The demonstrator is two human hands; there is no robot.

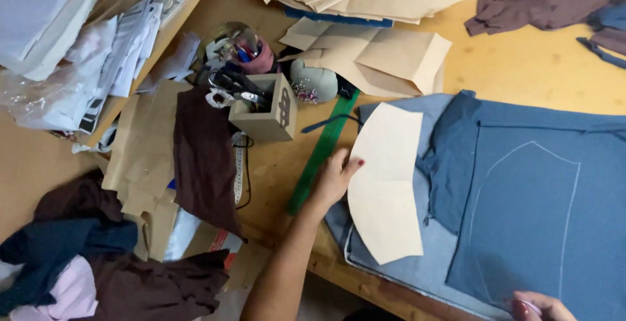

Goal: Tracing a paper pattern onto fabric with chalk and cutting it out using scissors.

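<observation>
On blue fabric (535, 184): left hand (334, 179) flat, pinning paper pattern (385, 184) edge; right hand (541, 306) far apart, grip unclear.

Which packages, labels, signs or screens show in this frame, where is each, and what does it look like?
Printed package: at the table's front edge, half buried under brown cloth and paper; flat, white with red and orange patches.
Clear plastic bag: far left, on the white paper stacks; crumpled, see-through.
Wooden tool box: centre of the table, holding scissors; a dark decorative mark on its side.
No signs or screens in view.
</observation>
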